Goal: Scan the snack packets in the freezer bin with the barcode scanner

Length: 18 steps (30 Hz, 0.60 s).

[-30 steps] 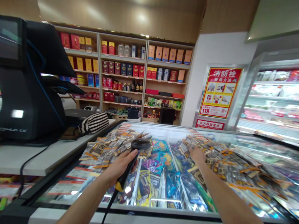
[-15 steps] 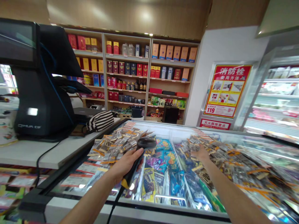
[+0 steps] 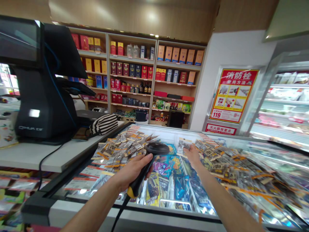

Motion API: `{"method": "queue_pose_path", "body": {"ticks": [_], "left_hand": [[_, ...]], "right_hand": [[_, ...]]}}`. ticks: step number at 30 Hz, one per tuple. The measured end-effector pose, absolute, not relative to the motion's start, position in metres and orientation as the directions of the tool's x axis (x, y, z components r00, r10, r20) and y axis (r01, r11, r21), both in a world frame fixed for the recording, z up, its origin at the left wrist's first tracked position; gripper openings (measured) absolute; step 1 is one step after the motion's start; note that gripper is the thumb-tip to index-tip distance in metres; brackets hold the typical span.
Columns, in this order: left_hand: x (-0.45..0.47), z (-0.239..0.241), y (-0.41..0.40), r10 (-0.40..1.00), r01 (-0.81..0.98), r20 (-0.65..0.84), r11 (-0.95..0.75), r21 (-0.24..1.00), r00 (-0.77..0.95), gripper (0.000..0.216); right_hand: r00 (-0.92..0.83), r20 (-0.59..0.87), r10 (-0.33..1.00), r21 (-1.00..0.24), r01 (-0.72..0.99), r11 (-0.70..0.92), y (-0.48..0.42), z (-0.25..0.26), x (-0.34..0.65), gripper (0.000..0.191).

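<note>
My left hand [image 3: 135,170] is wrapped round the handle of a black and yellow barcode scanner [image 3: 158,148], whose head points forward and right over the freezer glass. In my right hand [image 3: 193,156], a small clear snack packet [image 3: 183,146] with a pale edge is pinched at its near end. Left of the scanner lies a heap of similar packets [image 3: 120,148] with orange strips. A larger spread of them [image 3: 246,170] covers the glass to the right of my right hand.
Beneath the glass lid of the chest freezer [image 3: 96,206] are colourful ice-cream bags [image 3: 154,190]. A cash register [image 3: 45,106] and a striped pouch [image 3: 104,124] stand on the white counter [image 3: 55,158] at left. The scanner's cord [image 3: 118,214] hangs over the front edge.
My right hand has moved left from the right-hand spread, bringing a packet toward the scanner. The scanner head has shifted slightly right.
</note>
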<state>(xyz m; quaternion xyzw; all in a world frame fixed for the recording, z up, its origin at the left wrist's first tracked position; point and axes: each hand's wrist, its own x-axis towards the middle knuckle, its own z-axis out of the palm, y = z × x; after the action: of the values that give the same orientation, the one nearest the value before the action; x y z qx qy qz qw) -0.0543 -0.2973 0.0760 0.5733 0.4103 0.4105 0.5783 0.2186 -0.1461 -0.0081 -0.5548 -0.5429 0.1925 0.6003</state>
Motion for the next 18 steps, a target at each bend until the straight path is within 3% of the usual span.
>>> {"method": "queue_pose_path", "body": {"ticks": [18], "left_hand": [[-0.05,0.076,-0.289,0.923,-0.022,-0.002,0.012,1.0,0.385,0.038]], "right_hand": [[0.272,0.444,0.854,-0.858,0.403,0.318,-0.138,-0.03,0.213,0.028]]}}
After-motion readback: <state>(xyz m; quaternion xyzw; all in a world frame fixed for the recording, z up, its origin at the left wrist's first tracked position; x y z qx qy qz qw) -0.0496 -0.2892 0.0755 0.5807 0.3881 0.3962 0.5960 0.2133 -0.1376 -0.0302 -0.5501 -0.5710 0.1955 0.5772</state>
